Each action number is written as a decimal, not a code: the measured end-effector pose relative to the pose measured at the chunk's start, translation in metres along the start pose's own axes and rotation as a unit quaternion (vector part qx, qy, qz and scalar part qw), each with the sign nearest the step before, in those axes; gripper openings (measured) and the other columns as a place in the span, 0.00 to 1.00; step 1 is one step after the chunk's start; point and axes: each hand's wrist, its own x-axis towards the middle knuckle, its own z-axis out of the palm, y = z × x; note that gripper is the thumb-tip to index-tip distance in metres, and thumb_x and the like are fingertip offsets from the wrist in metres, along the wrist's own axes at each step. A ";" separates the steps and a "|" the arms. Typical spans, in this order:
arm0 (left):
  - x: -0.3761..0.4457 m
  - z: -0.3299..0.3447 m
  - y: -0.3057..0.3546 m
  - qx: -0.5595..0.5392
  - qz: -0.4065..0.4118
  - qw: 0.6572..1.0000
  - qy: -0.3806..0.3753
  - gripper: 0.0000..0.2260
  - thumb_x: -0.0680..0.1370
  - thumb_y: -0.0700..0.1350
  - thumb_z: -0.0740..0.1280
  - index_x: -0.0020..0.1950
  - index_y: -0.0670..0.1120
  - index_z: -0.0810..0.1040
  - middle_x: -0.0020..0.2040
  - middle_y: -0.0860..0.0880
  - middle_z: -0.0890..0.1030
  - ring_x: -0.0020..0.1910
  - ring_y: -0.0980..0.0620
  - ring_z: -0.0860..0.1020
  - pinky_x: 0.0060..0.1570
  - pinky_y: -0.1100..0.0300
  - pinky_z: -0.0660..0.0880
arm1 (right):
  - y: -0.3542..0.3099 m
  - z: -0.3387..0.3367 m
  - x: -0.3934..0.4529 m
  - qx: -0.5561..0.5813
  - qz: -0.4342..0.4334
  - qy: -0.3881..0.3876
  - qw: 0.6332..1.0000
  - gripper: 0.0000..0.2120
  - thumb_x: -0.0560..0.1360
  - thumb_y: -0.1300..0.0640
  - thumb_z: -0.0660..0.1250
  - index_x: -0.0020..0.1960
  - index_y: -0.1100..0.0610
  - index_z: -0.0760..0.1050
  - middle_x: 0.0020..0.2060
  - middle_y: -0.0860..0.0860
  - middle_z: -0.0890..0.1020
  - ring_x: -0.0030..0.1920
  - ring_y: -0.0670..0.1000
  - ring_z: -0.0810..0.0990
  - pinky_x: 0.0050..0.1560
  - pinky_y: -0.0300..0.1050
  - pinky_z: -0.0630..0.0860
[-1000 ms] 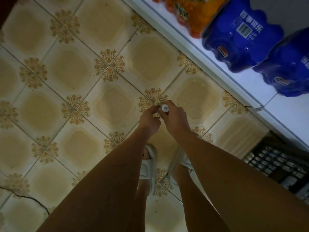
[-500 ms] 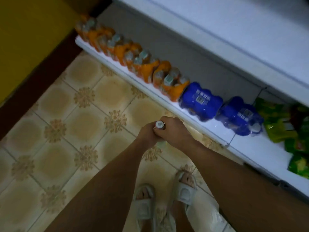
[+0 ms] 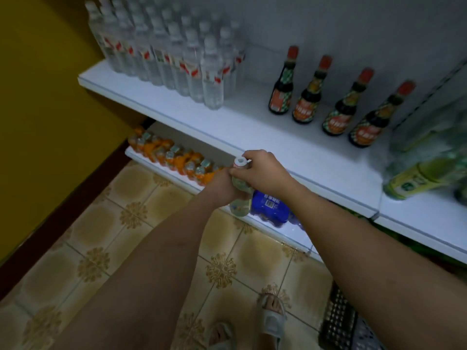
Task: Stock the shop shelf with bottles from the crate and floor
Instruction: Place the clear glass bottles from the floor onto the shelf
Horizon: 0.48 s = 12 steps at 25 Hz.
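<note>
Clear plastic bottle (image 3: 238, 183), round white cap, gripped by both hands

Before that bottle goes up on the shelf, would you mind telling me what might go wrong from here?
1. The clear bottles stand packed close to the shelf front; nudging the nearest one with the held bottle could topple several.
2. The left hand and right hand overlap on it, so letting go unevenly might drop it on the tiled floor.
</note>
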 end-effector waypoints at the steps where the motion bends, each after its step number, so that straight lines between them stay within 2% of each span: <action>1: -0.012 -0.014 0.018 0.007 0.015 1.000 -0.002 0.23 0.69 0.41 0.76 0.63 0.44 0.77 0.59 0.44 0.81 0.58 0.44 0.79 0.54 0.54 0.75 | -0.016 -0.012 -0.010 0.026 0.006 0.011 1.000 0.14 0.73 0.48 0.70 0.45 0.60 0.78 0.38 0.57 0.81 0.40 0.55 0.79 0.40 0.51 0.76; 3: -0.032 -0.041 0.050 0.037 0.038 0.999 -0.002 0.19 0.70 0.44 0.75 0.60 0.45 0.78 0.53 0.45 0.82 0.52 0.45 0.80 0.52 0.51 0.77 | -0.044 -0.033 -0.029 0.095 0.019 0.037 0.995 0.14 0.72 0.44 0.70 0.49 0.55 0.79 0.36 0.54 0.82 0.38 0.53 0.80 0.42 0.52 0.79; 5: -0.051 -0.068 0.075 0.045 0.045 0.998 0.010 0.13 0.69 0.47 0.75 0.52 0.49 0.79 0.45 0.50 0.82 0.46 0.49 0.80 0.43 0.57 0.77 | -0.069 -0.054 -0.048 0.139 0.028 0.052 0.988 0.15 0.73 0.40 0.67 0.52 0.51 0.77 0.33 0.51 0.82 0.34 0.50 0.80 0.41 0.53 0.80; 7: -0.064 -0.089 0.096 0.026 0.054 0.998 0.015 0.11 0.66 0.50 0.76 0.46 0.53 0.80 0.41 0.54 0.83 0.43 0.54 0.81 0.39 0.62 0.75 | -0.087 -0.074 -0.065 0.154 0.045 0.058 0.985 0.19 0.76 0.37 0.62 0.53 0.52 0.76 0.35 0.53 0.82 0.33 0.51 0.80 0.41 0.52 0.80; 10: -0.079 -0.111 0.121 0.011 0.062 0.998 0.021 0.15 0.61 0.52 0.77 0.45 0.53 0.80 0.42 0.55 0.84 0.45 0.55 0.82 0.44 0.57 0.79 | -0.108 -0.099 -0.086 0.143 0.058 0.077 0.985 0.21 0.79 0.38 0.55 0.55 0.55 0.74 0.40 0.57 0.82 0.34 0.53 0.80 0.41 0.53 0.80; 12: -0.088 -0.121 0.139 0.018 0.072 0.997 0.019 0.17 0.60 0.54 0.77 0.45 0.53 0.80 0.42 0.54 0.84 0.44 0.54 0.82 0.47 0.53 0.81 | -0.119 -0.114 -0.096 0.113 0.062 0.101 0.986 0.18 0.82 0.46 0.54 0.58 0.59 0.73 0.42 0.58 0.82 0.35 0.54 0.79 0.38 0.51 0.79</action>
